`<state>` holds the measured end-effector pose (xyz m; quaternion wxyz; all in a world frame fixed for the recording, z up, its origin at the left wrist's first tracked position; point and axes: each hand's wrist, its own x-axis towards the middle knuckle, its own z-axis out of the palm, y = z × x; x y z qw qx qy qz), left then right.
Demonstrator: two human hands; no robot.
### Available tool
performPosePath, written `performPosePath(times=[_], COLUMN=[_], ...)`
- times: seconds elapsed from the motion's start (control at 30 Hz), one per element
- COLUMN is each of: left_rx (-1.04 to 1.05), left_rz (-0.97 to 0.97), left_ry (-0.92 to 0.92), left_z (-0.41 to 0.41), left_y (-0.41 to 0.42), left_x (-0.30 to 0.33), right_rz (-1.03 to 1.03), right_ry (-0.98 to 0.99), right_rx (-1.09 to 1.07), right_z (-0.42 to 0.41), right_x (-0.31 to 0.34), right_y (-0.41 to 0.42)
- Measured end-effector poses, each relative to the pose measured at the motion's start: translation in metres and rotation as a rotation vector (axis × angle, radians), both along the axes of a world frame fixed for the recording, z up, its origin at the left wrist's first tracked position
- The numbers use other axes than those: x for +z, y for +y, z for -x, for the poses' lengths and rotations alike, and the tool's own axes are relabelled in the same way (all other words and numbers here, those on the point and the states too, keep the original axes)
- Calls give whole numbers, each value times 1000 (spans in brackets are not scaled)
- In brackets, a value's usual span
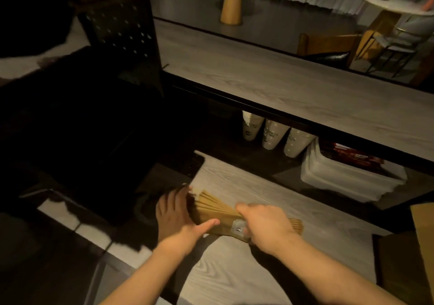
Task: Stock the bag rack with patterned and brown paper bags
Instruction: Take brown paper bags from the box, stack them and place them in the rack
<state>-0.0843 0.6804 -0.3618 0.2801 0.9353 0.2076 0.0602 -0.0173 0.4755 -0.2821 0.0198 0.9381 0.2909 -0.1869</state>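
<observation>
your right hand (265,227) grips a stack of brown paper bags (216,210) from above, fingers curled over the top edge near the stack's right end. the bags stand on edge, fanned out toward the left, on the lower wood-grain shelf (234,269). your left hand (180,217) is at the stack's left end: fingers straight and spread in shadow along the far side, thumb (209,225) stretched flat along the near face of the bags. a small pale label or sticker (238,227) shows on the near face, just beside the right hand; its print is too blurred to read.

observations, surroundings:
- three upturned patterned paper cups (274,134) sit in a row at the back of the lower shelf, under the upper wood-grain counter (281,88).
- a translucent plastic bin (347,180) sits just right of the cups, with dark red packets (350,156) inside.
- a dark perforated panel (122,32) stands on the upper counter at left; the area below it is too dark to make out.
- a cardboard edge (425,229) shows at far right.
- beyond the counter: round tables with wooden pedestal bases (231,3) and a chair (404,36).
</observation>
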Motion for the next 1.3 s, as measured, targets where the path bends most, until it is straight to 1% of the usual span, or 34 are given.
performPosePath(times=[0.03,0.07,0.13,0.2,0.27,0.3,0.33,0.37,0.4,0.5,0.57,0.7,0.73,0.8,0.87,0.9,0.97,1.03,1.17,1.3], left_rx=[164,310,525,598,601,589,570,545,532,545,556,700,719,727,725,721,709,690,668,648], left_rz=[131,311,659,1114,1540,1691,1778,1803,1791,1664,1650,1537,1516,1518,1538,1536,1512,1474,1443,1481], left_ry=[-48,-70,-73,-94,-76,-74,-92,-115,-141,-196,-283,-468,-501,-552,-579,-598,-638,-681,-678,-741], left_z=[4,8,13,14,13,12,11,11,9,11,10,-3,-7,-12,-16,-18,-21,-23,-24,-25], left_y=[-3,-9,-17,-24,-25,-24,-22,-20,-16,-5,4,34,41,50,50,48,45,50,67,80], left_x=[4,11,25,46,70,83,93,105,119,151,172,192,196,203,207,209,211,211,210,212], right_rz=[-26,-68,-183,-334,-465,-525,-591,-645,-684,-784,-866,-1000,-1079,-1349,-1614,-1671,-1694,-1713,-1768,-1763], right_ry=[9,30,107,254,435,554,671,761,809,855,881,876,856,856,982,1055,1138,1155,1087,1093], right_rx=[-36,-91,-212,-310,-373,-405,-431,-443,-439,-385,-403,-431,-474,-653,-885,-944,-960,-932,-927,-974], right_z=[-3,-4,-9,-12,-13,-13,-13,-13,-13,-16,-19,-25,-24,-18,-9,-5,0,0,-8,-15], right_x=[4,7,19,33,45,53,60,66,72,87,97,101,99,92,87,85,82,84,86,86], right_y=[3,5,12,18,23,25,28,30,33,40,40,43,47,62,81,91,105,116,138,175])
